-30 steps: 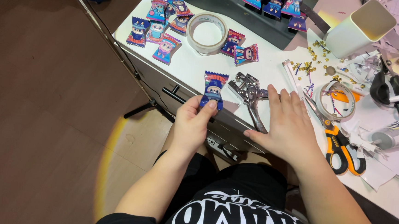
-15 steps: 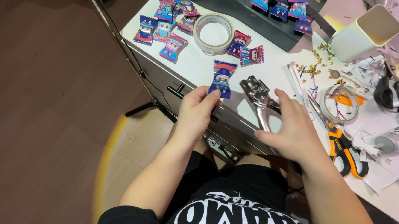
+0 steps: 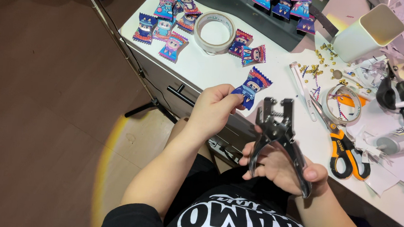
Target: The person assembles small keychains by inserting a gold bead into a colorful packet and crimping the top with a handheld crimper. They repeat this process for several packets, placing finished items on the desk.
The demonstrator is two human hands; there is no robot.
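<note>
- The right hand [image 3: 285, 167] is wrapped around the two handles of a metal hole-punch plier [image 3: 278, 132], gripping it; its toothed head points to twelve o'clock, and a small coil spring shows between the arms; the steel is dull grey and smooth.
- The left hand [image 3: 214, 110] pinches one crimped end of a blue candy wrapper [image 3: 251, 87] between thumb and fingers, closed on it; the wrapper sits at about eleven o'clock from the plier head, just beside it but apart, over the front part of the white table [image 3: 204, 71].
- Half a second ago the plier lay on the table under the right hand; now it is lifted off and held in front of the chest; the wrapper has risen a little with the left hand.
- At three o'clock of the plier lie scissors [image 3: 347, 150] with orange and black handles; above them a clear tape ring [image 3: 344, 104].
- At eleven o'clock a wider roll of pale tape [image 3: 215, 32] lies flat, with glossy blue and pink sweets [image 3: 165, 25] at its left and two more [image 3: 247, 48] at its right.
- At one o'clock a square cream cup [image 3: 368, 35] stands tilted in view; its inside cannot be seen; small gold bits [image 3: 317, 67] are scattered near its base.
- At twelve o'clock a dark grey tray [image 3: 245, 13] holds more sweets [image 3: 283, 4] along its far side.
</note>
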